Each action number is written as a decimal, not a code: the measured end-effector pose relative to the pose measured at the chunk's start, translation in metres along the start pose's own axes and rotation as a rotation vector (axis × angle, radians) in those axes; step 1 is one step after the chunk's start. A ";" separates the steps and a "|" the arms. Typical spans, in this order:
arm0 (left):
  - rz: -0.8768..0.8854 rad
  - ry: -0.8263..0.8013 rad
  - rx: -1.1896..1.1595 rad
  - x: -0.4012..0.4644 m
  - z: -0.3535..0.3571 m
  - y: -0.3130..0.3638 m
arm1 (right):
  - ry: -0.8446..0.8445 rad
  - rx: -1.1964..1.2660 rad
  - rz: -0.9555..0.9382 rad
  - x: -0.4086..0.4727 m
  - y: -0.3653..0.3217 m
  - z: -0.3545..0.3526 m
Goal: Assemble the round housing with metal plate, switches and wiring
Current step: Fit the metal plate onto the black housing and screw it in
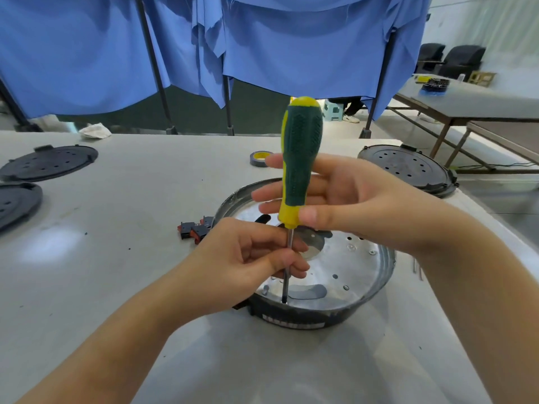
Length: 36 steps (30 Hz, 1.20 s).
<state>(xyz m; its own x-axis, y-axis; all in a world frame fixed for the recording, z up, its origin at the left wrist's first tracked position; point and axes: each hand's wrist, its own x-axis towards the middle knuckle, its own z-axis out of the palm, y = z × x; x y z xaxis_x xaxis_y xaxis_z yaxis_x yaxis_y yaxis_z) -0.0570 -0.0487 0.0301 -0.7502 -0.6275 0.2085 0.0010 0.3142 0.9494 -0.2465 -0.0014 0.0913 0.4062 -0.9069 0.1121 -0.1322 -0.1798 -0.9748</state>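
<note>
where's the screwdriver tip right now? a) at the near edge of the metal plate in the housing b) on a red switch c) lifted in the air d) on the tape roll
a: the screwdriver stands upright, its tip down at the near edge of the metal plate inside the housing.

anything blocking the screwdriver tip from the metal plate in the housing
Nothing visible does. The screwdriver tip already sits on the metal plate near its front rim; the left hand only pinches the shaft above it.
</note>
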 end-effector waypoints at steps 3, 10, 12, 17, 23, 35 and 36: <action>-0.012 -0.051 0.016 -0.001 -0.003 -0.002 | 0.041 0.005 -0.032 0.001 0.002 -0.002; 0.028 0.112 0.089 0.003 0.001 -0.003 | 0.362 -0.436 -0.175 0.009 0.002 0.015; 0.046 0.122 0.079 0.003 0.002 -0.003 | 0.398 -0.466 -0.194 0.011 0.003 0.019; -0.002 0.054 0.069 0.001 0.001 -0.003 | 0.290 -0.292 -0.097 0.007 0.001 0.013; -0.040 -0.037 0.046 0.000 -0.003 -0.001 | 0.031 0.131 -0.062 0.002 0.004 -0.002; 0.009 0.105 0.060 0.002 0.004 -0.002 | 0.426 -0.439 -0.196 0.010 0.000 0.024; -0.001 0.092 0.041 0.001 0.003 -0.003 | 0.392 -0.392 -0.152 0.009 -0.001 0.022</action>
<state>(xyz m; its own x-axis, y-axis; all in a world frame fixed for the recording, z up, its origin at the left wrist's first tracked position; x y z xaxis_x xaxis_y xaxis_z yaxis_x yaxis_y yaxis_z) -0.0598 -0.0484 0.0269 -0.6862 -0.6899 0.2304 -0.0275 0.3412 0.9396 -0.2230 -0.0014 0.0886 0.0912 -0.9198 0.3817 -0.4537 -0.3796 -0.8062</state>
